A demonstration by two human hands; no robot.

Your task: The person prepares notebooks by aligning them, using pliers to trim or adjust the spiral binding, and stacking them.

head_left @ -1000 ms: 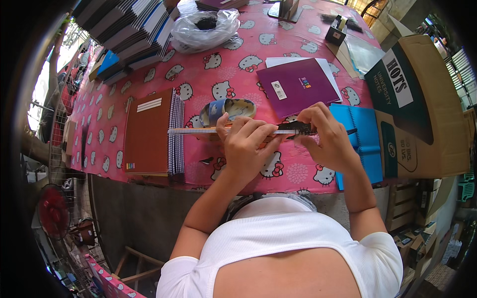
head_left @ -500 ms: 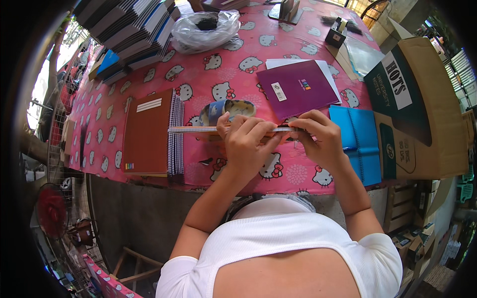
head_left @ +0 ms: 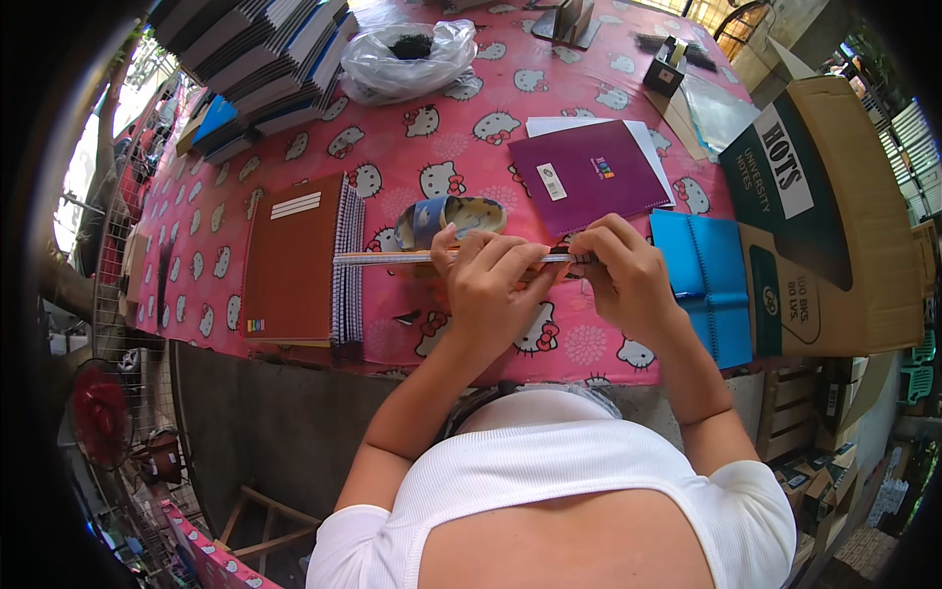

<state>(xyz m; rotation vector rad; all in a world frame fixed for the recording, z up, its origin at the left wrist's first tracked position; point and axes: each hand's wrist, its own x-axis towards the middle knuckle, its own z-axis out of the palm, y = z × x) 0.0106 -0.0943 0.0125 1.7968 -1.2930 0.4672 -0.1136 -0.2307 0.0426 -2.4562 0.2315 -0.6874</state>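
Observation:
A thin notebook [head_left: 392, 258] stands on edge before me, its white page edge facing up and a bit of orange cover showing below. My left hand [head_left: 491, 287] is closed around its middle, thumb on the near side. At its right end, my right hand [head_left: 628, 280] pinches a dark binding coil at the edge; the fingertips partly hide it. Left of the held notebook lies a pile of brown spiral notebooks [head_left: 294, 260], their coils on the right. Just beyond my left hand is a blue patterned loop with a yellowish inside [head_left: 422, 226], looking like a slipper.
A purple notebook [head_left: 589, 182] lies on white sheets [head_left: 655, 157] beyond my hands. Blue spiral notebooks [head_left: 702, 285] and a cardboard box [head_left: 863, 196] stand at right. Farther off are a tape dispenser [head_left: 667, 67], a plastic bag [head_left: 363, 74] of black bits and tall notebook stacks [head_left: 265, 64].
My right hand has shifted slightly to the left along the notebook's end, its fingers more bent. My left hand keeps its grip in the same place.

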